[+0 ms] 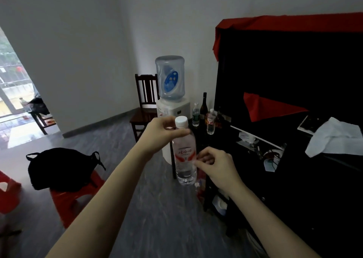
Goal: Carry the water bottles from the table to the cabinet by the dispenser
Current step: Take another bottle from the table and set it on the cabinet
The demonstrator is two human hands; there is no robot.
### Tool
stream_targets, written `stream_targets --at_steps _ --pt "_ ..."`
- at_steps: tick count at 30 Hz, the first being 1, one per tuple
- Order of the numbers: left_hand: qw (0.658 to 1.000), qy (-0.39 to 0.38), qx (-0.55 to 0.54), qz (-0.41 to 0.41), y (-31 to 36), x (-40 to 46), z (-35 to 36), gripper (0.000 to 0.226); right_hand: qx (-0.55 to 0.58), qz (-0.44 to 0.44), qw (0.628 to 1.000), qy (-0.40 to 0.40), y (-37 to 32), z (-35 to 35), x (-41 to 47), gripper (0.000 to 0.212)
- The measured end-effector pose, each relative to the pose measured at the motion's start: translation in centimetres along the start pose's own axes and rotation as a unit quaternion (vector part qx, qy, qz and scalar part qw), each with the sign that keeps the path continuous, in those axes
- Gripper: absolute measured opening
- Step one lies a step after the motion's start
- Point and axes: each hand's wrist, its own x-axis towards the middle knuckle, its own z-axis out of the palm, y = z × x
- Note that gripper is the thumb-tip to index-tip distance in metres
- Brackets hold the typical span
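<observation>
The left hand grips the water bottle by its neck, up in the air. The right hand pinches its side. Open floor lies before the cabinet edge beside the dispenser.

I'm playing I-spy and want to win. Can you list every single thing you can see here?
held water bottle: 1, clear, white cap, mid-air in front
water dispenser: 1, white with blue jug, by the wall
small water bottles: 2, clear, on the dark cabinet
dark bottle: 1, beside them
wooden chair: 1, dark brown, left of dispenser
TV: 1, black, red cloth over it
white cloth: 1, far right
black bag: 1, on red stool
left hand: 1, gripping the bottle's neck
right hand: 1, fingers at the label
</observation>
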Motion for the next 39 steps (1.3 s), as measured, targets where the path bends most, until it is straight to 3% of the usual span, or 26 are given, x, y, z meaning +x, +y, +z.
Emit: stream_targets --at_steps 19,30,35,39 --pt "0.998 -0.060 -0.006 0.030 -13.4 29.9 -5.1 0.030 -0.060 0.049 0.997 0.020 6.1 8.1 29.1 0.016" --pt "0.994 -0.110 0.020 0.009 -20.0 45.4 -0.7 0.029 -0.050 0.090 0.995 0.018 15.7 8.7 43.3 0.016" --pt "0.989 -0.130 0.074 0.006 -22.6 52.9 2.1 0.029 -0.057 0.118 0.991 0.004 20.3 8.1 49.7 0.029" --pt "0.989 -0.131 0.068 0.000 -24.5 58.0 4.1 0.028 -0.065 0.135 0.989 0.013 23.3 7.8 54.4 0.021"
